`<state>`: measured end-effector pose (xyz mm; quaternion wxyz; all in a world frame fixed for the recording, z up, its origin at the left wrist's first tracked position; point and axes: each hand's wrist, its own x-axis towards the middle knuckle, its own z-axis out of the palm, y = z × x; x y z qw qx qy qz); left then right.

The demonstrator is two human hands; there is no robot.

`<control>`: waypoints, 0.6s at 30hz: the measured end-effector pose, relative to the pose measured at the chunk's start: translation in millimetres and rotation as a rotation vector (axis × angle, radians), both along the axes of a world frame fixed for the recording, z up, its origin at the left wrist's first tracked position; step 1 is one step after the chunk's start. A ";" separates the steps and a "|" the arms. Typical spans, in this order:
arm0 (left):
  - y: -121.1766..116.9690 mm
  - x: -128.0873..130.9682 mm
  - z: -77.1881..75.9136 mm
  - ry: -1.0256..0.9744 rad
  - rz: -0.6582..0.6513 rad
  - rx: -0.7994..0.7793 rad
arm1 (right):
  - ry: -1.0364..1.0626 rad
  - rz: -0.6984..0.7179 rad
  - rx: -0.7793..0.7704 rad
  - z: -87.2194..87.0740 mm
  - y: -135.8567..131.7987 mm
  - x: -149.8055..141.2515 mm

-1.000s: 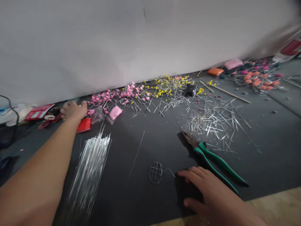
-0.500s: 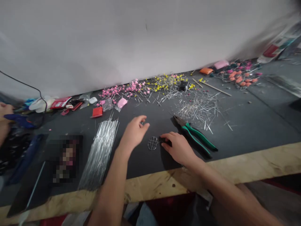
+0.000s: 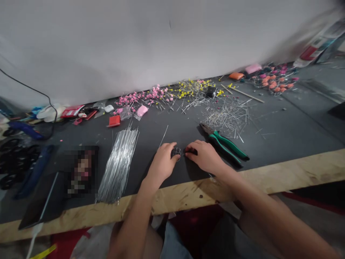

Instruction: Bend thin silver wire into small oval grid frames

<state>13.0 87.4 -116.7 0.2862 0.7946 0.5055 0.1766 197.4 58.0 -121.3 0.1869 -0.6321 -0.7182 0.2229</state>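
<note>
A small round wire grid (image 3: 176, 152) lies on the dark tabletop between my hands. My left hand (image 3: 162, 160) has its thumb and fingers closed around the grid's left side, covering part of it. A thin straight wire (image 3: 163, 135) sticks up and away beyond the left fingers. Just right of the grid, my right hand (image 3: 204, 155) is pinched at the fingertips on what appears to be a thin wire leading from the grid; most of it is hidden. Green-handled pliers (image 3: 225, 145) rest beside my right hand, jaws pointing away.
A bundle of straight wires (image 3: 118, 163) lies left of my hands. Beyond are loose wire pieces (image 3: 228, 117), yellow-tipped wires (image 3: 194, 88), pink-tipped wires (image 3: 147, 97) and orange-tipped wires (image 3: 277, 84). A phone (image 3: 82, 171) lies left, near the wooden table edge (image 3: 188, 196).
My left hand has come down and right from above the table and closed on the wire grid. The right hand stays pinched beside it. The view has shifted slightly.
</note>
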 end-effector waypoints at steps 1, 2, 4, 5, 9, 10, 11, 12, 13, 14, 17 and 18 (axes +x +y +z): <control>-0.3 0.1 -0.3 -0.007 0.016 -0.004 | 0.006 0.011 -0.005 0.1 -0.5 1.4; -0.9 0.3 -0.5 -0.020 0.028 -0.012 | 0.011 0.022 -0.010 0.1 -1.0 2.8; -2.5 1.4 -0.6 -0.073 0.043 -0.040 | 0.014 0.041 -0.018 -0.4 -1.5 4.6; -3.4 2.2 -0.3 -0.113 0.045 -0.058 | 0.011 0.046 -0.019 -1.1 -1.5 4.9; -4.4 5.5 2.1 -0.271 0.057 -0.174 | -0.008 0.041 -0.016 -4.5 -1.0 2.4; -4.0 5.8 2.8 -0.296 0.068 -0.214 | -0.009 0.040 -0.016 -4.9 -1.1 1.9; -3.4 5.9 3.5 -0.316 0.080 -0.254 | -0.005 0.043 -0.018 -4.8 -1.4 2.0; -2.8 5.6 4.3 -0.329 0.094 -0.293 | 0.003 0.048 -0.021 -4.2 -2.0 3.0; -2.1 5.2 5.2 -0.338 0.110 -0.329 | 0.012 0.054 -0.027 -3.2 -2.8 5.1; -1.6 4.6 6.2 -0.341 0.122 -0.360 | 0.032 0.064 -0.043 -1.8 -3.8 8.4; -0.7 3.2 10.4 -0.327 0.145 -0.415 | 0.158 0.107 -0.165 3.8 -8.2 24.2; -0.8 2.8 12.0 -0.319 0.150 -0.424 | 0.196 0.124 -0.216 5.8 -9.9 30.6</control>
